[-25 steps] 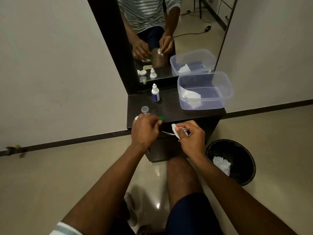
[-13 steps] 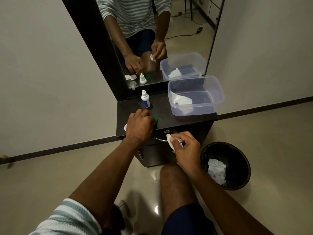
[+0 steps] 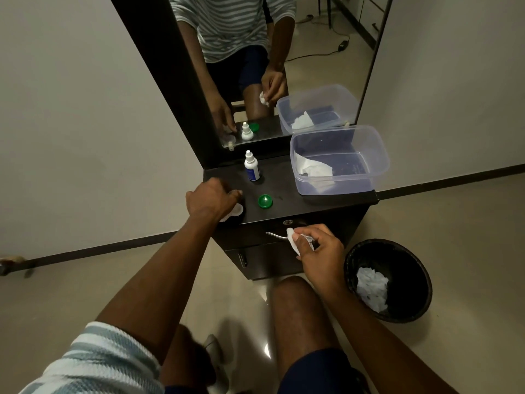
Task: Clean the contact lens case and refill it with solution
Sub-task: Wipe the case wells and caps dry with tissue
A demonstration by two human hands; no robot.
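From my feed I take the dark cabinet (image 3: 298,206) as landmark: a tall mirror (image 3: 284,66) in a black frame stands at its back edge, and a clear plastic tub (image 3: 377,155) with a crumpled white tissue (image 3: 311,167) inside sits on its right end. On the floor just right of the cabinet I see a black wastebasket (image 3: 420,280) holding crumpled white paper (image 3: 372,290). A metal drawer handle (image 3: 275,235) shows on the cabinet's front.
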